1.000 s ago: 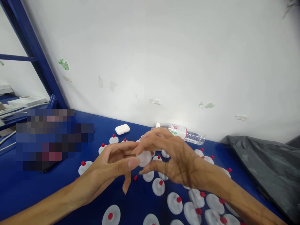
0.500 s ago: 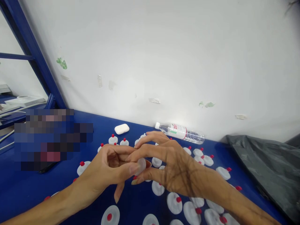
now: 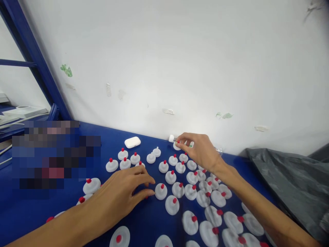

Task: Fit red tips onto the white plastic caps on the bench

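Observation:
Toward the back of the blue tabletop, my right hand (image 3: 196, 145) pinches the red tip of a translucent white round cap (image 3: 177, 146), just in front of the lying bottle. My left hand (image 3: 131, 187) is low over the middle, its thumb and fingers apart and curved, with nothing visible between them. Close to its fingertips stands another red-tipped cap (image 3: 160, 192). Several more such caps (image 3: 192, 177) spread out to the right and front, red tips mostly up. Two pale pieces without red tips (image 3: 151, 157) lie behind my left hand.
A white rounded case (image 3: 132, 142) sits near the wall. The clear bottle (image 3: 171, 138) is mostly covered by my right hand. Dark grey plastic sheeting (image 3: 280, 178) covers the right edge. At left are a blue metal frame (image 3: 43, 58) and a pixelated area.
My hands were together around a small translucent piece; now they are apart. The right has moved back toward the wall with a red-tipped cap, and the left has opened and lowered.

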A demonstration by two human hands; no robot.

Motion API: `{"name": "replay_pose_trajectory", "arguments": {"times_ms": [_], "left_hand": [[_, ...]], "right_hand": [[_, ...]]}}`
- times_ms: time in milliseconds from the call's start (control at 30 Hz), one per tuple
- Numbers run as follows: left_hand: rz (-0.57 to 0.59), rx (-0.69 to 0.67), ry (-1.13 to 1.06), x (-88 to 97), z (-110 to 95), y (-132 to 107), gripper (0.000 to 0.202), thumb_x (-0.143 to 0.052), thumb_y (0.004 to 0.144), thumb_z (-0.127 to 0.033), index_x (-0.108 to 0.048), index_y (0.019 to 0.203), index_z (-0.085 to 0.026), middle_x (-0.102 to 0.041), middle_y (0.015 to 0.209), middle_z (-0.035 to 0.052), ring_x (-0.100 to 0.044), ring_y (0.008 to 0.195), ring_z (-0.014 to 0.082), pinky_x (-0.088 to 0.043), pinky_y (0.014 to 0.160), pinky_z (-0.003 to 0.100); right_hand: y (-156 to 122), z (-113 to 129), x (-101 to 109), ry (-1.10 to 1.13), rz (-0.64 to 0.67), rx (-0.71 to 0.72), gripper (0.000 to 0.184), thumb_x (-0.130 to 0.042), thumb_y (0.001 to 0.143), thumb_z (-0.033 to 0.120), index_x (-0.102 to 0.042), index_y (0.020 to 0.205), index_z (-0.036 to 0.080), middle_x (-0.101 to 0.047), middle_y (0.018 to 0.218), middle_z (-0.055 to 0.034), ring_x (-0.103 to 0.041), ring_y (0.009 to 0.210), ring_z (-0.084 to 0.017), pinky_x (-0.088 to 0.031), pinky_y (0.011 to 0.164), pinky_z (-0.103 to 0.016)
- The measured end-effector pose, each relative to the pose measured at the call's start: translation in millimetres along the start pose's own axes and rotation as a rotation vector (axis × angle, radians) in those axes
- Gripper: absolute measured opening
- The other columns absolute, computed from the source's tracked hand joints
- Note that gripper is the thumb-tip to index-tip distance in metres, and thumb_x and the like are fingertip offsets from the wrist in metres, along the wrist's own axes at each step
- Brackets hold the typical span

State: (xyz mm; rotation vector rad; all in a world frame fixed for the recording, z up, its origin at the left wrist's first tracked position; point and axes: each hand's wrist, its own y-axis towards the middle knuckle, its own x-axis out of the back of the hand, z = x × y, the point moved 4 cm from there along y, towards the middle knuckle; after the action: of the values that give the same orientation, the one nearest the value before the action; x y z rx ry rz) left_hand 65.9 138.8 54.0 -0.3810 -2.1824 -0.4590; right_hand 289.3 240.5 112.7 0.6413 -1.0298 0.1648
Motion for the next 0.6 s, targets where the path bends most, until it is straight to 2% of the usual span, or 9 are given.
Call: {"name": "replay_pose_trajectory", "arguments": {"times_ms": [133, 267, 333, 433, 533, 600], "left_hand": [[0.048, -0.036, 0.05, -6.4, 1, -2, 0.016, -0.058, 0.097, -0.027, -0.074, 0.1, -0.031, -0.068, 0.102, 0.001, -0.065, 0.079, 0.0185, -0.047, 0.07, 0.031], [0.09, -0.041, 0.079, -10.0, 3, -2, 0.017, -0.056, 0.099, -0.026, -0.072, 0.097, -0.027, -0.068, 0.101, 0.0017, -0.067, 0.082, 0.019, -0.048, 0.071, 0.03], [0.104, -0.042, 0.081, -12.2, 6, -2, 0.014, -0.056, 0.1, -0.027, -0.07, 0.099, -0.027, -0.068, 0.103, 0.0013, -0.067, 0.085, 0.019, -0.048, 0.074, 0.03], [0.108, -0.049, 0.08, -14.4, 11, -2, 0.016, -0.052, 0.101, -0.027, -0.068, 0.097, -0.028, -0.067, 0.1, -0.0003, -0.065, 0.084, 0.0176, -0.048, 0.076, 0.03], [0.083, -0.038, 0.086, -12.0, 11, -3, 0.014, -0.053, 0.1, -0.025, -0.067, 0.098, -0.028, -0.066, 0.099, -0.0005, -0.064, 0.083, 0.0178, -0.047, 0.073, 0.031], [0.069, -0.025, 0.092, -8.9, 9, -5, 0.013, -0.056, 0.097, -0.022, -0.067, 0.1, -0.029, -0.066, 0.1, -0.0006, -0.064, 0.083, 0.0185, -0.046, 0.073, 0.031]], "right_hand": [[0, -13, -13, -0.05, 0.096, -0.017, 0.01, -0.065, 0.092, 0.023, -0.073, 0.095, 0.026, -0.077, 0.087, 0.0011, -0.07, 0.077, -0.019, -0.05, 0.072, -0.033], [-1, -19, -23, -0.102, 0.181, 0.022, 0.015, -0.061, 0.093, 0.02, -0.075, 0.093, 0.025, -0.078, 0.085, -0.001, -0.071, 0.081, -0.022, -0.051, 0.075, -0.034], [-2, -19, -24, -0.126, 0.187, 0.038, 0.017, -0.058, 0.095, 0.024, -0.074, 0.101, 0.024, -0.077, 0.086, -0.0033, -0.071, 0.084, -0.025, -0.052, 0.08, -0.039], [-4, -11, -20, -0.149, 0.152, 0.073, 0.029, -0.049, 0.102, 0.032, -0.066, 0.122, 0.022, -0.076, 0.098, -0.008, -0.067, 0.099, -0.03, -0.05, 0.09, -0.049], [-8, 8, -18, -0.123, 0.182, 0.19, 0.034, -0.041, 0.106, 0.041, -0.064, 0.125, 0.025, -0.073, 0.118, -0.0068, -0.062, 0.117, -0.028, -0.045, 0.104, -0.05], [-10, 22, -20, -0.102, 0.238, 0.275, 0.04, -0.041, 0.105, 0.05, -0.063, 0.128, 0.026, -0.068, 0.132, -0.006, -0.055, 0.13, -0.027, -0.037, 0.114, -0.051]]}}
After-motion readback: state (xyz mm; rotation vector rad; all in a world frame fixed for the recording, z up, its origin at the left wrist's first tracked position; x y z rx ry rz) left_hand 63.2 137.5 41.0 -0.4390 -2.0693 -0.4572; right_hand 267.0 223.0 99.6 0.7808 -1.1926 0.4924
